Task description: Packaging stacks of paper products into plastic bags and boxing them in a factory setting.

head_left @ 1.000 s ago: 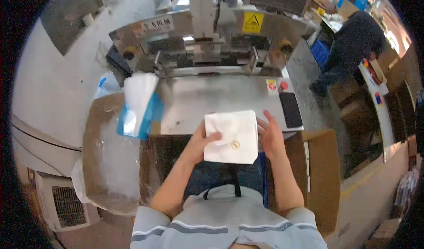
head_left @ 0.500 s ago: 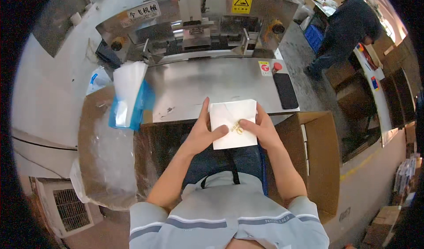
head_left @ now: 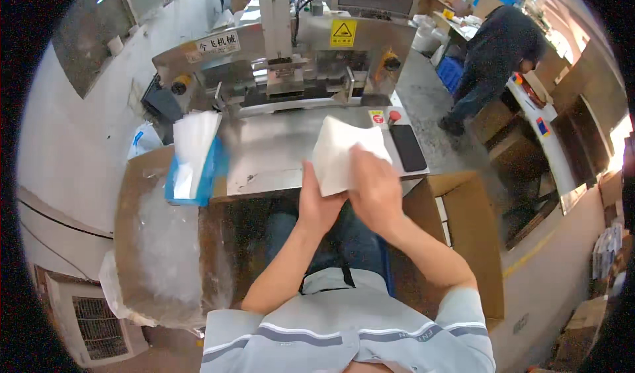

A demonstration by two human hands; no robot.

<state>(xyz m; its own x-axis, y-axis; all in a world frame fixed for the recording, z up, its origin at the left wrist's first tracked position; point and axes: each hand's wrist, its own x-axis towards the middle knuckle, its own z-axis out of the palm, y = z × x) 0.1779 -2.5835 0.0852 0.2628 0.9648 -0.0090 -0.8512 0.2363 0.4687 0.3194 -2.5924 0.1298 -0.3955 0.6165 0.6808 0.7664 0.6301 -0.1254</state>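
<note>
A white square piece of paper or card point(head_left: 333, 149) is tilted up above the front of the metal worktop, its top edge slightly curved. My left hand point(head_left: 319, 204) grips it from below and at the left, most of the fingers hidden behind it. My right hand point(head_left: 376, 189) lies over its lower right part, fingers bent together against the near face and a little blurred. No gold print shows on the face now; whether it is under my right hand I cannot tell.
A metal press machine point(head_left: 281, 75) stands behind the worktop point(head_left: 264, 141). A black phone point(head_left: 408, 148) lies at the right, beside a red button point(head_left: 394, 116). White sheets in a blue wrapper point(head_left: 192, 168) and a plastic-lined carton point(head_left: 149, 201) are left, an open carton point(head_left: 473, 234) right. A person point(head_left: 493, 58) bends over farther off.
The white piece has risen and tilted, and its gold print has gone out of sight. My right hand has moved from its right edge across its front. The whole view has shifted.
</note>
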